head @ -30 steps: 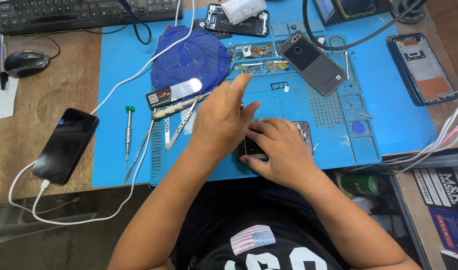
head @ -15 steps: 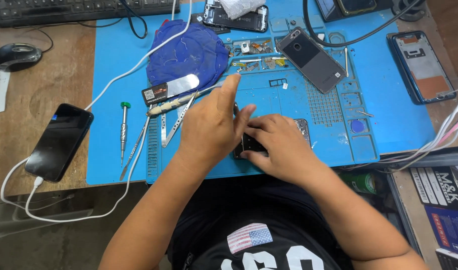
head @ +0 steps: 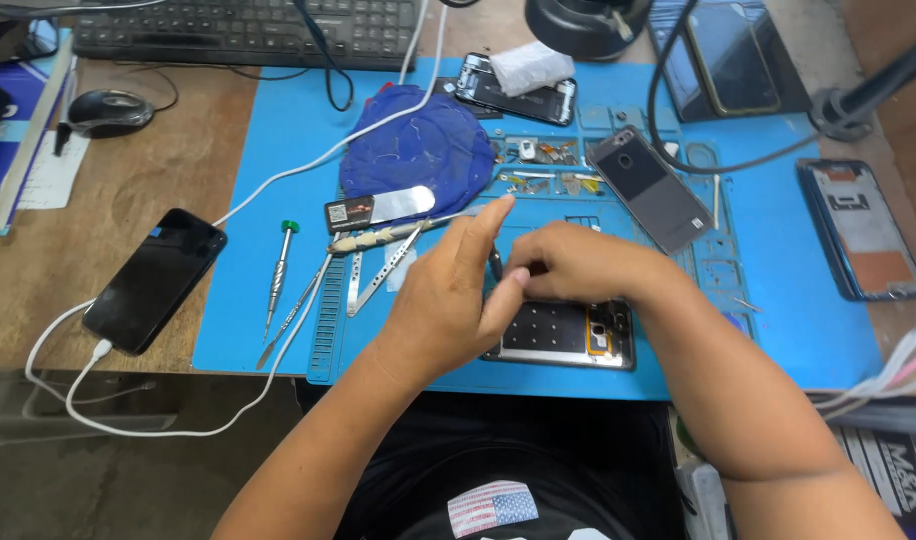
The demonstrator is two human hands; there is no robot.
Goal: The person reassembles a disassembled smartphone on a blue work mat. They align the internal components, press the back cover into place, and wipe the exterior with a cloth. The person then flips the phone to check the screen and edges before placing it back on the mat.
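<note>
From the head camera I see my left hand [head: 448,300] and my right hand [head: 578,265] close together over an opened phone [head: 568,335] lying flat on the blue mat [head: 778,330]. My fingertips meet and pinch a small dark tool [head: 495,264] (I cannot tell which hand grips it). A green-tipped screwdriver [head: 278,278] lies to the left, well apart, and a black phone [head: 156,280] rests on the wooden desk [head: 78,240].

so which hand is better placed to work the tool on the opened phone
Probably the right hand: its fingertips pinch a thin dark tool just above the opened phone. The left hand rests beside it with fingers extended, seemingly steadying the phone's left end rather than holding anything.
</note>
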